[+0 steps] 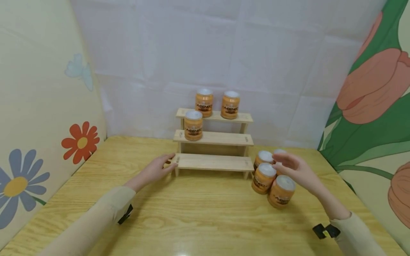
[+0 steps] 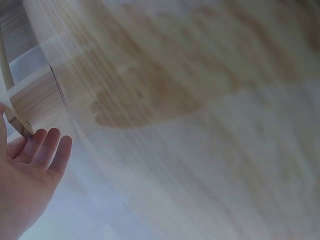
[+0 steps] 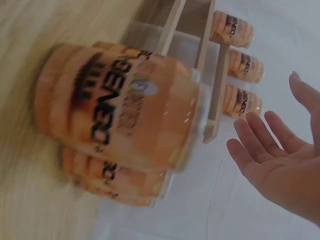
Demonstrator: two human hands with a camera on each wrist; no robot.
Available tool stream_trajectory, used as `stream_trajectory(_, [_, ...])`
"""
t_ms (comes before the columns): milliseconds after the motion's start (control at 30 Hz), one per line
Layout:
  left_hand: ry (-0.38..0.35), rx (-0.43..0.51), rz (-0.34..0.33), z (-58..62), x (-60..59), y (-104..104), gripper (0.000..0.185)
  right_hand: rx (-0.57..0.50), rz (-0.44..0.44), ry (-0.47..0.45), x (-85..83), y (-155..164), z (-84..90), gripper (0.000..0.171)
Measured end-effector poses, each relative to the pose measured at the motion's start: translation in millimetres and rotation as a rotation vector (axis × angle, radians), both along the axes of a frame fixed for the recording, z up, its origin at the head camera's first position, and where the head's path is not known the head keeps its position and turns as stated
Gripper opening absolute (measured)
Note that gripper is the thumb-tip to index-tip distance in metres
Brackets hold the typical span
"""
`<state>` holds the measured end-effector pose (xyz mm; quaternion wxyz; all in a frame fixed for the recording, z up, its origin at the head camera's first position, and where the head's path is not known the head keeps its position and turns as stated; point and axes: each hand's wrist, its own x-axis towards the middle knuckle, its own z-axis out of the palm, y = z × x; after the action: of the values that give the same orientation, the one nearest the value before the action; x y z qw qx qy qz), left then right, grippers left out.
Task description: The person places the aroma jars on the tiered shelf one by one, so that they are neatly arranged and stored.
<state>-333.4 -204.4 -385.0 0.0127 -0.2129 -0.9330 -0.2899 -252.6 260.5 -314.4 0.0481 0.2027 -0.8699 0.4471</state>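
A three-tier wooden stand point(image 1: 214, 162) stands at the back of the table. My left hand point(image 1: 156, 168) is at the left end of its lowest shelf, fingertips right at the shelf end; in the left wrist view the fingers point(image 2: 49, 147) look loosely extended beside the wood. Two orange cans point(image 1: 204, 103) with silver lids stand on the top shelf, and one orange can point(image 1: 193, 126) on the middle shelf's left. Over a group of several similar cans point(image 1: 281, 192) right of the stand hovers my right hand point(image 1: 296, 170), fingers apart and nothing held. It partly hides a rear can.
A white cloth point(image 1: 192, 46) hangs behind the stand. Flower-printed panels point(image 1: 81, 142) border the table on the left and right. The wooden tabletop point(image 1: 192, 213) extends in front of the stand.
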Motion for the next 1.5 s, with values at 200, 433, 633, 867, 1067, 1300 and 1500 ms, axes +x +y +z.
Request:
stream_trajectory(200, [0.0,0.005,0.002,0.8,2.2,-1,0.063,0.054,-0.022,-0.006,7.4,14,-10.3,0.041])
stream_trajectory(433, [-0.003,0.002,-0.009,-0.2,2.7,-1,0.063,0.087,0.001,-0.046,16.2,29,-23.8,0.044])
stream_trajectory(633, [-0.021,0.015,-0.008,-0.9,0.4,1,0.065,0.147,-0.001,-0.046,19.5,35,-29.1,0.048])
stream_trajectory(867, [-0.02,0.025,-0.015,3.0,-4.2,4,0.064,0.217,-0.02,0.023,17.4,35,-33.3,0.049])
stream_trajectory(1067, [-0.011,0.024,-0.026,2.6,-3.5,4,0.063,0.2,-0.015,0.071,19.5,30,-35.2,0.05])
stream_trajectory(1300, [-0.019,0.026,-0.022,2.3,-1.4,3,0.064,0.215,-0.039,-0.021,23.9,27,-32.8,0.067])
stream_trajectory(1500, [-0.031,0.026,-0.013,1.6,0.5,0,0.064,0.199,-0.078,-0.178,26.6,28,-33.2,0.074])
